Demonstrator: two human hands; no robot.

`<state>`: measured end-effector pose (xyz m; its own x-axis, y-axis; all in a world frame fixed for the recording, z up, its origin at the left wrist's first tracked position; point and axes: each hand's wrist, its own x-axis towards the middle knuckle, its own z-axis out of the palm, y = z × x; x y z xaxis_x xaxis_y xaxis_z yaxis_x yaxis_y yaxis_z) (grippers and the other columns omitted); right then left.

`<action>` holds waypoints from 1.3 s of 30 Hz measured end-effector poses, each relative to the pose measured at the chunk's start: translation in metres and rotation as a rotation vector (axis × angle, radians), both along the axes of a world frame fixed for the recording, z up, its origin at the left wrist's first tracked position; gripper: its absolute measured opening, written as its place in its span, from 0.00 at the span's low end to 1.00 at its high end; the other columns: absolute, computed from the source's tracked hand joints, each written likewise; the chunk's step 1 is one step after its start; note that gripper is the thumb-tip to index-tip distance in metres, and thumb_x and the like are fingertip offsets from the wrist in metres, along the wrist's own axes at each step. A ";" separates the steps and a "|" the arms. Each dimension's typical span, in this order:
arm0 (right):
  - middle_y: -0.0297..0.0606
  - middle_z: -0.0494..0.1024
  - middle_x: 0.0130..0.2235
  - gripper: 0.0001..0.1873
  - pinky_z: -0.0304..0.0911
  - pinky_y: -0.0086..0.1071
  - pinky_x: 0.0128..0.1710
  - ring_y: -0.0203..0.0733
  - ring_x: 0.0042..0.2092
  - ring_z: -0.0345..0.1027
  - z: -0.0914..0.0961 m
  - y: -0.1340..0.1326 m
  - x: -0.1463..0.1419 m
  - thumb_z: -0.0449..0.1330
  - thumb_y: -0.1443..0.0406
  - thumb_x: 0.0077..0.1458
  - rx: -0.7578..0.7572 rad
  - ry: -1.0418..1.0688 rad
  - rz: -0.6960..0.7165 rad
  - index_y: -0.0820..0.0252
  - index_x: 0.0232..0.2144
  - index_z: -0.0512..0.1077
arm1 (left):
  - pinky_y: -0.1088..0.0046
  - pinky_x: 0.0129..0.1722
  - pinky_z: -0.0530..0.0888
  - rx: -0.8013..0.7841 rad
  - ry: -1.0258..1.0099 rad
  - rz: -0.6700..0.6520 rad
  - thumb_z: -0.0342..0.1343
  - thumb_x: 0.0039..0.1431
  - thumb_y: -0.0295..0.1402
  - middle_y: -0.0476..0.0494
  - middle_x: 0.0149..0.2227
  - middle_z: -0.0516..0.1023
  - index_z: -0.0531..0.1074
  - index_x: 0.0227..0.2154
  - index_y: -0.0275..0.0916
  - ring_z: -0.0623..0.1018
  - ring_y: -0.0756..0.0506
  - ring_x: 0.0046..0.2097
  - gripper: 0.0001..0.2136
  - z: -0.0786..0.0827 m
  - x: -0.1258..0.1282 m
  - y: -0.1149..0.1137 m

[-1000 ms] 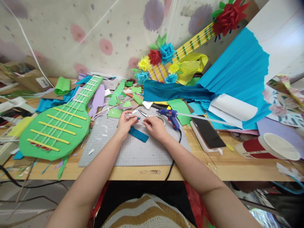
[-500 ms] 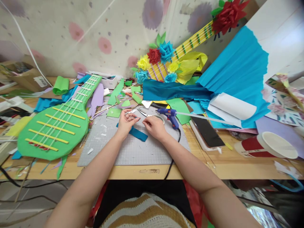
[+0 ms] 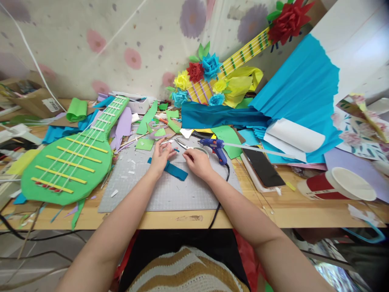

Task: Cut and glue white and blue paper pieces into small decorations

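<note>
My left hand (image 3: 161, 157) is over the cutting mat, thumb and fingers closed on a small blue piece of paper (image 3: 176, 150) that shows at the fingertips. Close by on the right, my right hand (image 3: 197, 160) is curled with its fingertips pressed together; whatever it may pinch is hidden. A gap separates the two hands. Below them a dark blue strip of crepe paper (image 3: 175, 170) lies on the grey cutting mat (image 3: 170, 194), partly covered by my left hand. Scissors (image 3: 181, 144) lie just beyond the hands, their handles partly behind my right hand.
A blue glue gun (image 3: 216, 149) with a long glue stick lies at right, its cord hanging over the table edge. Further right are a phone (image 3: 263, 166) and a paper cup (image 3: 337, 184). A green paper lute (image 3: 68, 166) fills the left; blue crepe paper (image 3: 300, 81) stands behind.
The fingers of my left hand have spread a little, and the small blue piece shows more clearly at their tips. My right hand stays pinched. The whole view has shifted slightly.
</note>
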<state>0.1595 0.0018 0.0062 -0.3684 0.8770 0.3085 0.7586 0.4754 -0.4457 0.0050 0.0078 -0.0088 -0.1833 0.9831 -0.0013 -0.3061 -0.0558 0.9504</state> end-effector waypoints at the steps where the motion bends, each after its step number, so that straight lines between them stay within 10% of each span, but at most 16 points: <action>1: 0.36 0.74 0.32 0.10 0.53 0.29 0.33 0.37 0.35 0.65 0.000 0.000 0.001 0.49 0.64 0.57 -0.003 0.003 -0.001 0.58 0.31 0.70 | 0.70 0.36 0.74 0.000 0.015 0.033 0.59 0.46 0.40 0.47 0.40 0.69 0.61 0.41 0.43 0.76 0.51 0.33 0.20 0.000 -0.001 0.001; 9: 0.35 0.75 0.32 0.09 0.53 0.29 0.33 0.37 0.35 0.66 0.000 0.000 0.000 0.50 0.64 0.57 -0.010 -0.004 -0.004 0.57 0.31 0.70 | 0.79 0.20 0.59 -0.015 0.400 0.164 0.57 0.48 0.40 0.54 0.18 0.59 0.70 0.25 0.38 0.60 0.55 0.20 0.10 -0.005 -0.010 0.003; 14: 0.36 0.75 0.31 0.10 0.51 0.29 0.31 0.37 0.34 0.66 0.000 0.000 -0.002 0.49 0.63 0.57 -0.008 -0.022 -0.027 0.58 0.32 0.70 | 0.77 0.20 0.57 -0.041 0.364 0.000 0.60 0.44 0.40 0.53 0.17 0.63 0.72 0.24 0.38 0.62 0.53 0.21 0.10 0.001 -0.003 -0.002; 26: 0.38 0.76 0.34 0.12 0.57 0.30 0.35 0.38 0.36 0.66 0.005 0.004 0.012 0.51 0.60 0.55 0.007 0.110 -0.101 0.59 0.34 0.71 | 0.78 0.17 0.51 -0.012 0.392 0.097 0.61 0.41 0.39 0.55 0.14 0.57 0.73 0.23 0.39 0.55 0.55 0.18 0.09 -0.006 -0.010 0.002; 34: 0.34 0.71 0.21 0.17 0.51 0.27 0.21 0.32 0.21 0.60 0.044 0.006 0.084 0.51 0.53 0.52 -0.764 0.039 0.126 0.61 0.25 0.69 | 0.77 0.18 0.49 0.041 0.530 0.079 0.57 0.47 0.36 0.57 0.14 0.50 0.72 0.28 0.39 0.53 0.55 0.17 0.07 -0.012 -0.021 0.005; 39: 0.34 0.71 0.25 0.12 0.54 0.27 0.26 0.34 0.26 0.62 0.030 0.006 0.061 0.52 0.59 0.52 -0.411 -0.026 0.046 0.60 0.25 0.69 | 0.78 0.17 0.52 -0.010 0.361 0.073 0.57 0.47 0.34 0.57 0.16 0.53 0.68 0.26 0.39 0.53 0.55 0.17 0.05 -0.003 -0.016 0.004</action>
